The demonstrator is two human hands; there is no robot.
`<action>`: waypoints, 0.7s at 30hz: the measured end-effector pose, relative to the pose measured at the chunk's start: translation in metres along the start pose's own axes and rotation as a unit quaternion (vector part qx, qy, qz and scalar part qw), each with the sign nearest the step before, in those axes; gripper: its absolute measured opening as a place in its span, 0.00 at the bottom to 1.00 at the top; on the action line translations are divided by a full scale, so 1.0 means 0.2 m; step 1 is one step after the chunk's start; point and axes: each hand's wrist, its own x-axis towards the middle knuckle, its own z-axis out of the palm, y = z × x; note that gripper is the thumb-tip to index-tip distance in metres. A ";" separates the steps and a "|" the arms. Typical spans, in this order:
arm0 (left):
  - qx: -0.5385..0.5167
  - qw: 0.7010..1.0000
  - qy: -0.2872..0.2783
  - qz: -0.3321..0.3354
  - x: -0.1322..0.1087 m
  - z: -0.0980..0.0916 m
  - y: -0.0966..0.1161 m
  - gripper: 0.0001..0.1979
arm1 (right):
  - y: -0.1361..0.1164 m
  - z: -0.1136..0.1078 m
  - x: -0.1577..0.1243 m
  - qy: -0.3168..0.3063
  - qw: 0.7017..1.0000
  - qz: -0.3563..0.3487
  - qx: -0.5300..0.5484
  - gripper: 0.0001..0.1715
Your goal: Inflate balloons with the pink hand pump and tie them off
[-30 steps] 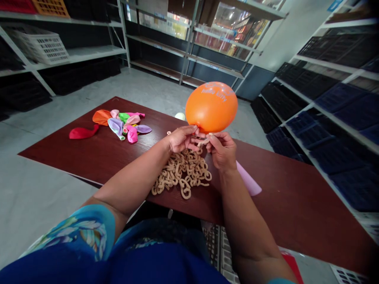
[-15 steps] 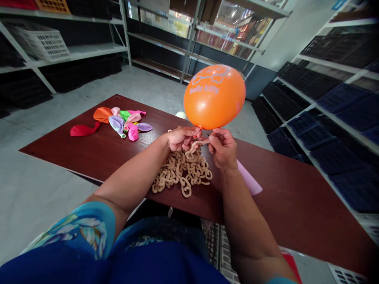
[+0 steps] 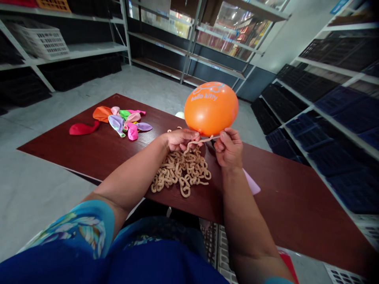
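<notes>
At the center of the frame, I have the left hand closed at the fingertips on the knotted neck of the orange balloon, which is inflated and sits just above both hands, its blue-gray print facing up toward my camera. A tan cord slants up out of that same hand, its loose tip pointing right. Just beside that tip, the right hand has thumb and forefinger close together; something thin and pale shows there, too small for me to make out, so I cannot tell whether they are clamped on it. Below the hands I see a heap of curled tan cord on the dark red-brown table. Right of the right forearm lies a pink sheet, partly hidden by the arm. Left of center, uninflated balloons in several colors lie bunched, with a red one at their left. Farther out, I get a white basket on shelving in the upper left and dark crates along the right edge.
</notes>
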 end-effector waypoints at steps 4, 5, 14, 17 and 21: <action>0.010 0.998 0.053 0.020 0.02 0.00 0.00 0.07 | -0.01 0.00 -0.01 -0.018 1.000 -0.001 0.004 0.12; 0.009 0.997 0.072 0.022 0.02 0.00 -0.01 0.07 | -0.01 0.00 -0.01 -0.026 1.000 0.000 0.006 0.11; -0.020 0.984 0.160 0.076 0.05 -0.02 0.00 0.05 | -0.06 -0.04 -0.02 -0.080 0.993 0.028 0.078 0.13; -0.012 0.987 0.146 0.069 0.05 -0.01 0.00 0.06 | -0.06 -0.05 -0.01 -0.074 0.991 0.033 0.108 0.14; 0.006 0.983 0.176 0.059 0.04 0.00 0.00 0.09 | -0.06 -0.07 0.01 -0.051 0.989 0.012 0.136 0.12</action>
